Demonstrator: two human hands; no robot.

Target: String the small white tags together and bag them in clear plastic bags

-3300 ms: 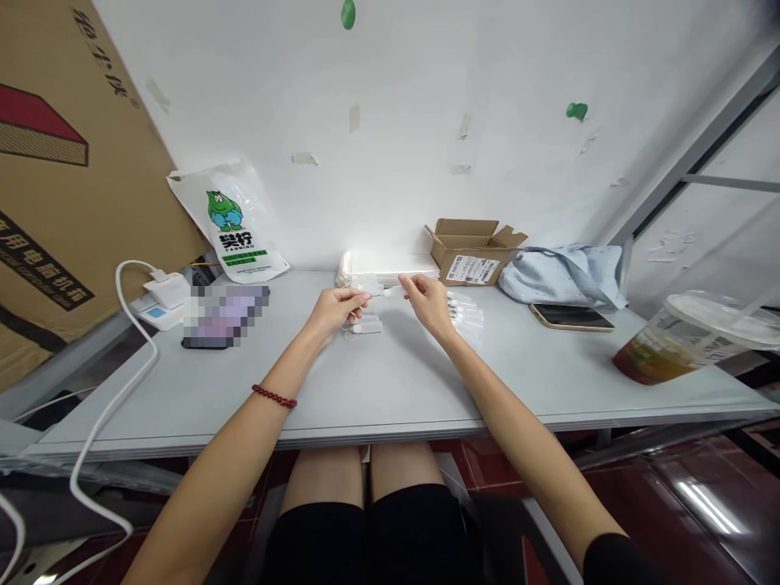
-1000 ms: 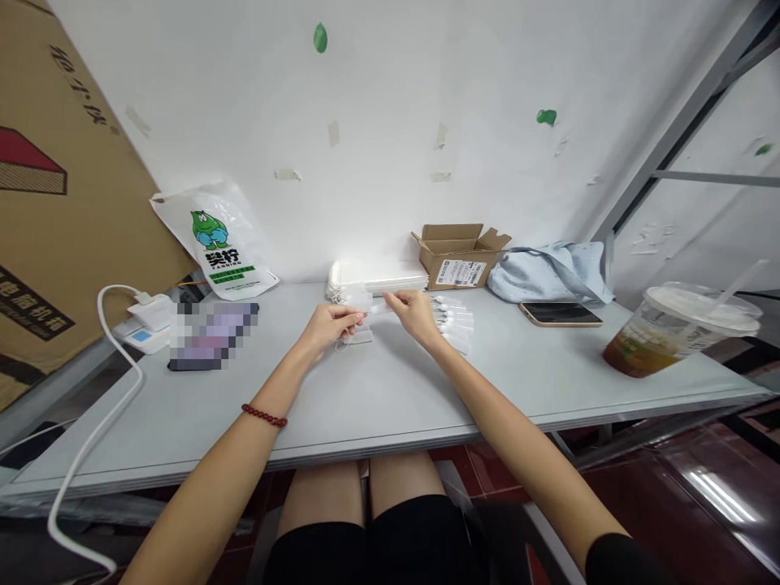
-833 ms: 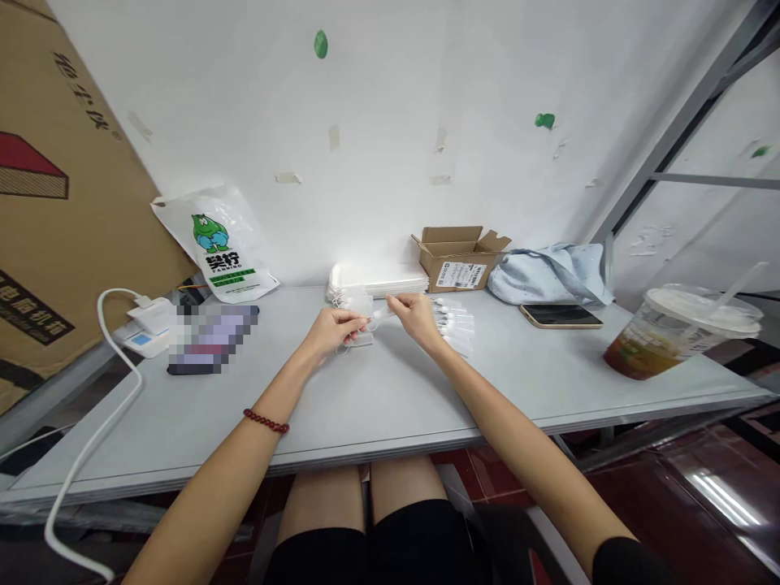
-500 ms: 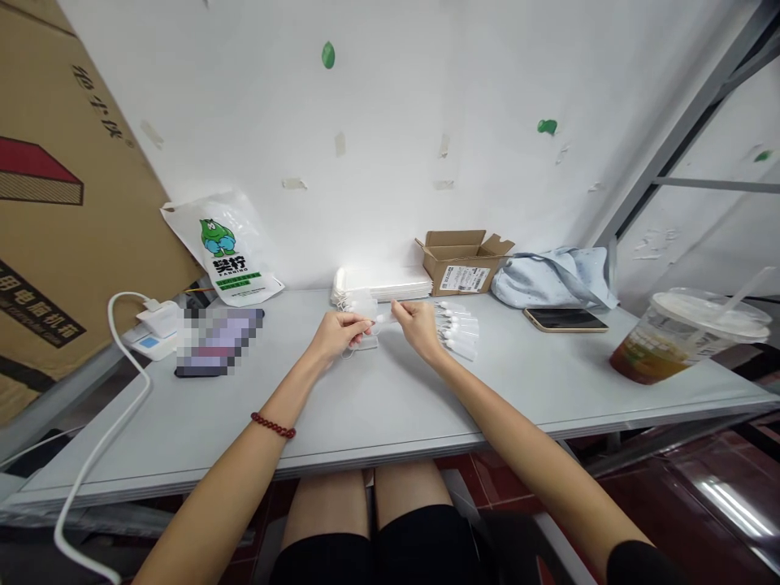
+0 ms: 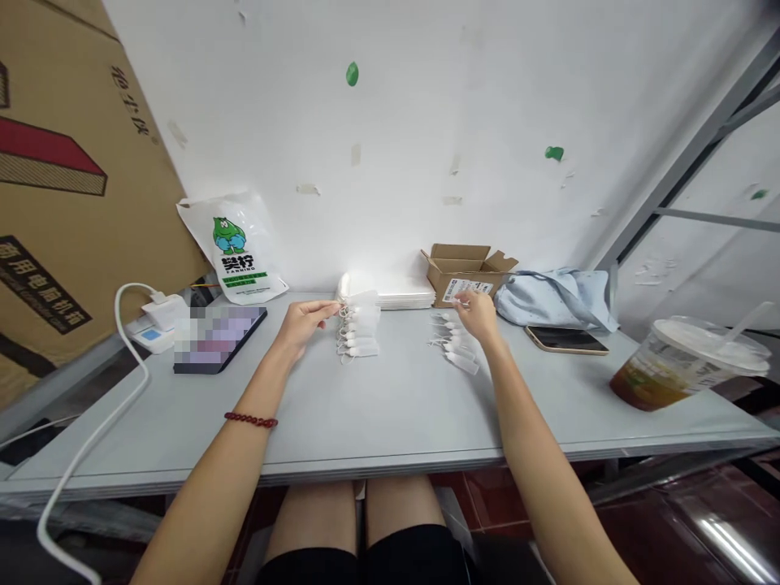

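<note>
pinching the looped end of a small frosted-white tag [image 5: 363, 299], the left hand [image 5: 308, 321] has thumb and forefinger together at the far end of a column of matching tags [image 5: 364, 331] on the smooth grey tabletop [image 5: 378, 406]. the right hand [image 5: 477, 315], well apart from it, curls over the far end of a second column of white looped tags [image 5: 461, 341], before the open brown cardboard box [image 5: 439, 286]; whether it grips one, i cannot tell.

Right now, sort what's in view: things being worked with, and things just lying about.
Apparently in use:
left tag row, by the left hand
right tag row, by the right hand

Seemingly lying about:
drink cup
right phone
plastic bag
blue bag
perhaps also white stack, cardboard box
</note>
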